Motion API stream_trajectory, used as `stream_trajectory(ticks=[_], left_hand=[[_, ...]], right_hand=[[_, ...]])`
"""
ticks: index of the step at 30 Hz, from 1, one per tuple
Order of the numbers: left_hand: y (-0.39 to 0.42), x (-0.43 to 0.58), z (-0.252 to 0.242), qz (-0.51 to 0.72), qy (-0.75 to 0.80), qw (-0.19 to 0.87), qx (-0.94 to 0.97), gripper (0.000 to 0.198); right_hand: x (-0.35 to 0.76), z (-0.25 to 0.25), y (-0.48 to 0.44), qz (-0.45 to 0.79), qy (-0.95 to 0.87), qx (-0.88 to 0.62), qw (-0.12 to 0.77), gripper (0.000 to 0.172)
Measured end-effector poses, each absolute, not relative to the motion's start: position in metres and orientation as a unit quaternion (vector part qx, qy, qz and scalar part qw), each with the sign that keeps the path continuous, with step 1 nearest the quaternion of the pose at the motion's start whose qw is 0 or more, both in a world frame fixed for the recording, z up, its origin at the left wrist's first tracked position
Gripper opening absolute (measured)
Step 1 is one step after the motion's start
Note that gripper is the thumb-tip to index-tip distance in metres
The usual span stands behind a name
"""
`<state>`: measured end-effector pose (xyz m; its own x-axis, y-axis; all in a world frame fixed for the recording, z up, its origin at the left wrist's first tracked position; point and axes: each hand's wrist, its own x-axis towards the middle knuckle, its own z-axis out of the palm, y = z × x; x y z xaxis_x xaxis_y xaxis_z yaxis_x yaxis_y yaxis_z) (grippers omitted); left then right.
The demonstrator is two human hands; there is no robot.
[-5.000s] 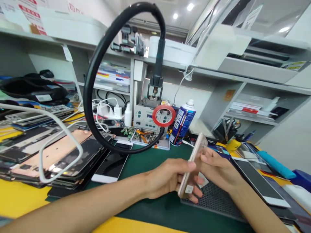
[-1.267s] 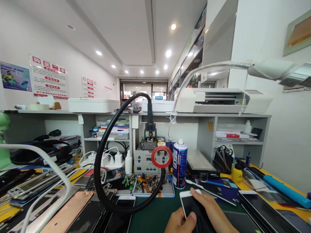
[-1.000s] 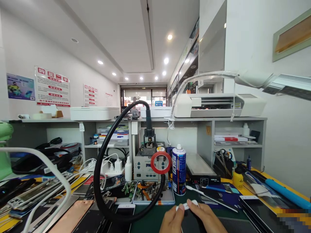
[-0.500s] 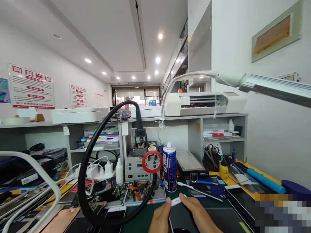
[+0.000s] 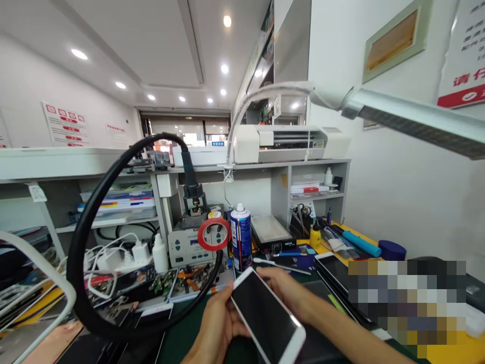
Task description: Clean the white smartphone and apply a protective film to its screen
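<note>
A white smartphone (image 5: 267, 316) with a dark screen is held tilted above the green mat, its face towards me. My left hand (image 5: 222, 318) grips its left edge, the thumb near the upper left corner and fingers curled beneath. On the opposite side my right hand (image 5: 284, 288) holds the upper right edge, with its fingertips partly hidden behind the phone. Just beyond the phone stands a blue spray can (image 5: 241, 237) with a white cap. Under my right forearm lies a dark flat pad (image 5: 316, 293).
A thick black hose (image 5: 76, 263) loops over the left side from a hot-air station (image 5: 182, 247). A red tape roll (image 5: 214, 234) hangs in front of it. Parts trays (image 5: 189, 283) lie left of the can; a flat heating plate (image 5: 271, 232) stands behind. A lamp (image 5: 417, 119) reaches overhead.
The phone has come up and turned so that its whole screen shows, with both hands still on it. My view has shifted to the right and down.
</note>
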<state>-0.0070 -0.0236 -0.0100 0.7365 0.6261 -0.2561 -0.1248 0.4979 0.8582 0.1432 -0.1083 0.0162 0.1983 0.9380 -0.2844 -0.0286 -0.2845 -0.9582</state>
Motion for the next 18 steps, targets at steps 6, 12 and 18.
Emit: stream_trajectory(ticks=[6,12,18], left_hand=[[-0.027,-0.018,0.003,0.23,0.237,0.825,0.458,0.026],[-0.038,-0.02,0.005,0.16,0.241,0.713,0.639,0.027],[-0.03,-0.02,-0.003,0.219,0.289,0.603,0.71,0.028]], right_hand=[[0.183,0.026,-0.116,0.371,-0.459,-0.672,0.448,0.034],[0.185,0.017,-0.114,0.201,-0.552,-0.723,0.364,0.037],[0.186,0.013,-0.113,0.122,-0.58,-0.753,0.286,0.04]])
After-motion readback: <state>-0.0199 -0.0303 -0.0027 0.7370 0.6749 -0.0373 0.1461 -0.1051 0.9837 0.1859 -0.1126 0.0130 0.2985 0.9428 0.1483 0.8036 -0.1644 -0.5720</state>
